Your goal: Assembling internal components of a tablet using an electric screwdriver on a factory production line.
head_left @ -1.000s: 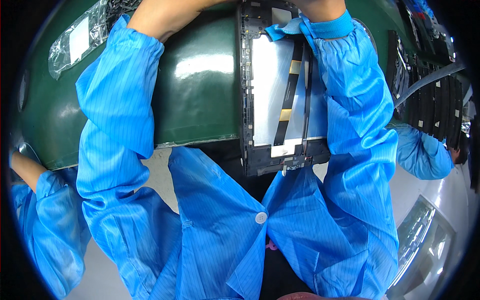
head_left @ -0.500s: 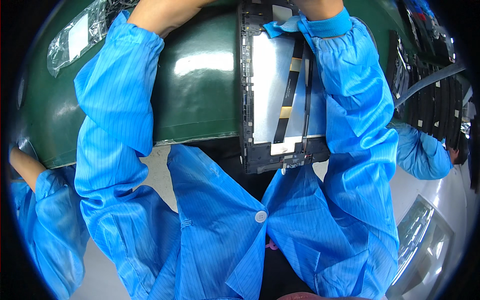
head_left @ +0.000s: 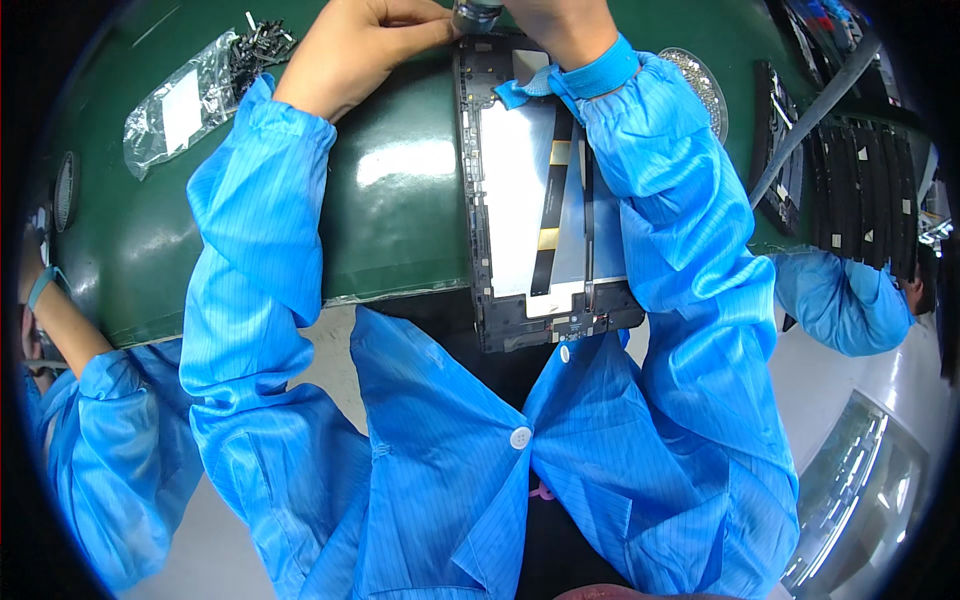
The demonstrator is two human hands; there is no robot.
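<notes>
A tablet-like device body (head_left: 510,200) with a black frame, silvery panel and dark ribbon strip lies under my right forearm, its near end overhanging the table edge. My left hand (head_left: 360,45) is closed, thumb and fingertips pinched together at the device's far left corner; what they pinch is too small to make out. Beside those fingertips is the end of a grey metallic cylindrical tool (head_left: 476,16), cut off by the top of the picture. My right hand (head_left: 565,25) is bent around this tool, its fingers partly out of view. A blue wrist strap (head_left: 605,72) circles my right wrist.
On the green table (head_left: 400,220) lie a clear plastic bag (head_left: 180,115), a pile of small black parts (head_left: 262,52) and a round dish of small metal pieces (head_left: 700,90). Several black frames (head_left: 865,195) stand at right. Co-workers' sleeves show at left (head_left: 120,460) and right (head_left: 840,300).
The whole view has shifted, bringing both hands, the tool end and the dish into sight. The device sits slightly further left in the picture, still under my right arm.
</notes>
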